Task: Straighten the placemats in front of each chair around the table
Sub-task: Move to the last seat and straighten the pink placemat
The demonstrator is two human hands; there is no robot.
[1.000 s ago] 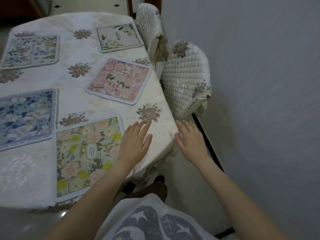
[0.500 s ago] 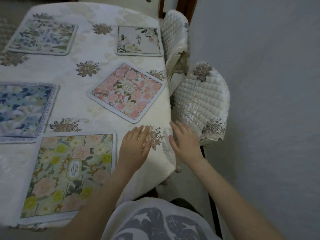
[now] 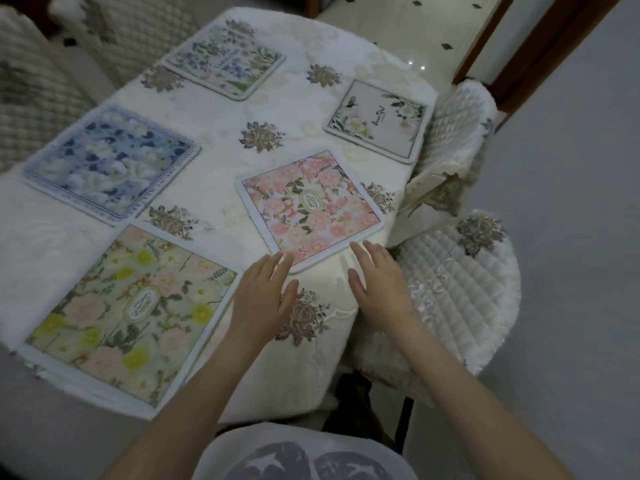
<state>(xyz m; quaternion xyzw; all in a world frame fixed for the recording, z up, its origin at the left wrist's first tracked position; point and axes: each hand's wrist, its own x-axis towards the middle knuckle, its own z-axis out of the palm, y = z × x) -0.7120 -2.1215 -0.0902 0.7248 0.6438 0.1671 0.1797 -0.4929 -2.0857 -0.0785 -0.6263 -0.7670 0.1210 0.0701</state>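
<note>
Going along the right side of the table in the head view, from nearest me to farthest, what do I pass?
Left hand and right hand side by side → pink floral placemat → white placemat with lettering. The nearer quilted chair stands beside that stretch, off the table's right edge.

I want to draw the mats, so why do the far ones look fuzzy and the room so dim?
Head view: dim, greyish indoor light; motion blur softens the far blue-green placemat and the chairs at upper left, while the pink placemat stays fairly sharp; small bright glints shine on the floor tiles; wide-angle lens bends the table edge; both hands cast faint shadows.
</note>
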